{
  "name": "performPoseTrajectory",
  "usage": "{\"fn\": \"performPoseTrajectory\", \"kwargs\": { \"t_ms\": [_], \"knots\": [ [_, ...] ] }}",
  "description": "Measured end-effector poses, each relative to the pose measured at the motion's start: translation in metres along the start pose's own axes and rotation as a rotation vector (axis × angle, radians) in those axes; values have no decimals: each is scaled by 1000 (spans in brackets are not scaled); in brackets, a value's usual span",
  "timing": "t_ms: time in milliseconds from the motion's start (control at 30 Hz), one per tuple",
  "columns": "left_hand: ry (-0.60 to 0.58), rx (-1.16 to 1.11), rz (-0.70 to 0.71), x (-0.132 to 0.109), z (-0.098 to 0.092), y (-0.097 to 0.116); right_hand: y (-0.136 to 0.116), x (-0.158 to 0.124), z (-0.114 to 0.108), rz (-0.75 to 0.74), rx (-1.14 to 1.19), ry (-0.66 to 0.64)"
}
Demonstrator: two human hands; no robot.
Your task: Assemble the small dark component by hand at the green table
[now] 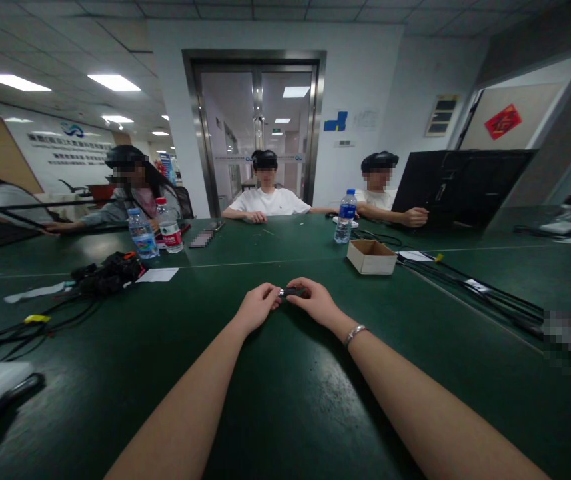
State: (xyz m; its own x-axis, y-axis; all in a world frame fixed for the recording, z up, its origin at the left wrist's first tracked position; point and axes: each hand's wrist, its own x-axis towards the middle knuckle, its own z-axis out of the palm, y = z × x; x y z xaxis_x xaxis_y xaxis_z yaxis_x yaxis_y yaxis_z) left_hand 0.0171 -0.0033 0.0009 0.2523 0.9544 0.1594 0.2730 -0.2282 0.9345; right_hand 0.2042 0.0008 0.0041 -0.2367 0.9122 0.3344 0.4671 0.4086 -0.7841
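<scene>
My left hand (258,307) and my right hand (315,301) meet over the green table (285,400), fingers curled. Between them they pinch a small dark object with a shiny metal end (289,291), held just above the tabletop; it is too small to name. A thin bracelet (355,333) circles my right wrist. Both forearms reach in from the lower edge.
An open cardboard box (372,257) stands ahead to the right, with a water bottle (346,217) behind it. Two bottles (142,233) and a black cable bundle (108,273) lie to the left. Thin black rods (490,293) run along the right. Several people sit across the table.
</scene>
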Motion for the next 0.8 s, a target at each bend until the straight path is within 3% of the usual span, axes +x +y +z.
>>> {"fn": "performPoseTrajectory", "kwargs": {
  "t_ms": [133,367,800],
  "knots": [
    [-22,74,9,-3,-1,4,0,0,0,-2,-25,-7],
    [-6,-7,16,-5,-1,10,-4,-1,-1,-4,-46,-10],
    [-23,17,23,1,-2,-3,-2,-1,0,17,-44,-11]
  ]
}}
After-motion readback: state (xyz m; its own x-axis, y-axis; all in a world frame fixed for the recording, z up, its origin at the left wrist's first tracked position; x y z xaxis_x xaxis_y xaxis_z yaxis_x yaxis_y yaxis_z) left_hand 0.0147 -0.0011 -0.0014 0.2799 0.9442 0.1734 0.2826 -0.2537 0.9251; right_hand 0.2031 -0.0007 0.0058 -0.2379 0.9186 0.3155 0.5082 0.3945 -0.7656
